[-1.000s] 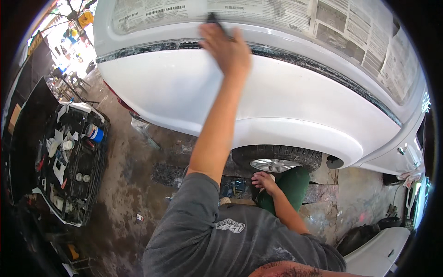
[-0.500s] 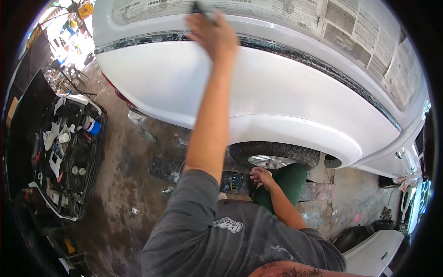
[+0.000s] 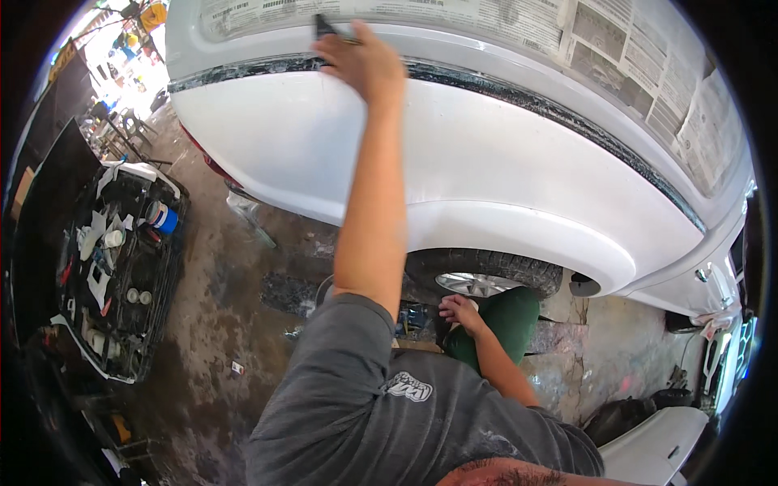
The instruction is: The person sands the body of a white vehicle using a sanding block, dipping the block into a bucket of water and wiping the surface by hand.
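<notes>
My left hand [image 3: 363, 66] reaches far up along the side of a white vehicle [image 3: 292, 138]. Its fingers are closed on a small black flat piece [image 3: 323, 27], whose pointed end sticks out past them. The hand lies over the dark, scuffed strip [image 3: 519, 93] that runs along the body below the window, covering part of it. Lower down, my right hand [image 3: 460, 312] rests beside my green-clad knee [image 3: 510, 324], in front of the wheel [image 3: 478, 279]. Its fingers are loosely bent and partly spread, and I see nothing held in them.
Newspaper sheets [image 3: 600, 49] cover the windows. At the left a black car part [image 3: 121, 324] carries scraps, small tubs and a blue-and-white can [image 3: 162, 217]. A white panel [image 3: 660, 445] lies at the lower right. The concrete floor [image 3: 211, 308] is stained.
My left hand has shifted slightly left and down along the dark strip with the black piece in it. My right hand stays by the knee.
</notes>
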Demonstrator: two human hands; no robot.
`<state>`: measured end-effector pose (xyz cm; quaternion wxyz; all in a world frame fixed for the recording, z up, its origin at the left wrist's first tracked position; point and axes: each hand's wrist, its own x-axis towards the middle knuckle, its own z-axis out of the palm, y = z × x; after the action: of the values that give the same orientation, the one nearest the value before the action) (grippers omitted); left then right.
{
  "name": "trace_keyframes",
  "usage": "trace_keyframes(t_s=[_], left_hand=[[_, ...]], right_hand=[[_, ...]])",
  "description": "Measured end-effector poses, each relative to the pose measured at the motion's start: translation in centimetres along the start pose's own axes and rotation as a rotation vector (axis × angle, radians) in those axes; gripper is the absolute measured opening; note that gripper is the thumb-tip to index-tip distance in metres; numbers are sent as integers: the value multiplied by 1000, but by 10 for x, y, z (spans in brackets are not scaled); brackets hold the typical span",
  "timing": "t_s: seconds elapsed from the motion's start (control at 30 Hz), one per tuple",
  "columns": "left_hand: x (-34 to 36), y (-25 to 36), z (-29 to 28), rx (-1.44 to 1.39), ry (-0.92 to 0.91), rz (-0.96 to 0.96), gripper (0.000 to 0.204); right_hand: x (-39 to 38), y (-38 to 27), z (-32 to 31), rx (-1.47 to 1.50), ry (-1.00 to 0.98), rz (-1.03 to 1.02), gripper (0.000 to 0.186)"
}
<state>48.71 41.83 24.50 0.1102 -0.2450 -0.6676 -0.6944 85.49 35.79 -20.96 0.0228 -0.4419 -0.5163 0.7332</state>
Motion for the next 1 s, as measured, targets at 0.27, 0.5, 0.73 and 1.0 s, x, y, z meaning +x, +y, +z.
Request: trace_keyframes(t_s=[0.27,0.5,0.73,1.0], left_hand=[[15,-8,-15,-8,-41,34,81],[28,-15,-6,106,-21,-32,81],[5,-1,21,-5,-12,-46,81],[0,-19,40,62,-35,17,80]], right_hand=[[7,-3,-5,-17,-2,-37,32],[3,9,-5,-139,-2,-45,34],[6,16,-2,-220,-35,-45,37],[9,18,-1,-243,-59,-89,38]])
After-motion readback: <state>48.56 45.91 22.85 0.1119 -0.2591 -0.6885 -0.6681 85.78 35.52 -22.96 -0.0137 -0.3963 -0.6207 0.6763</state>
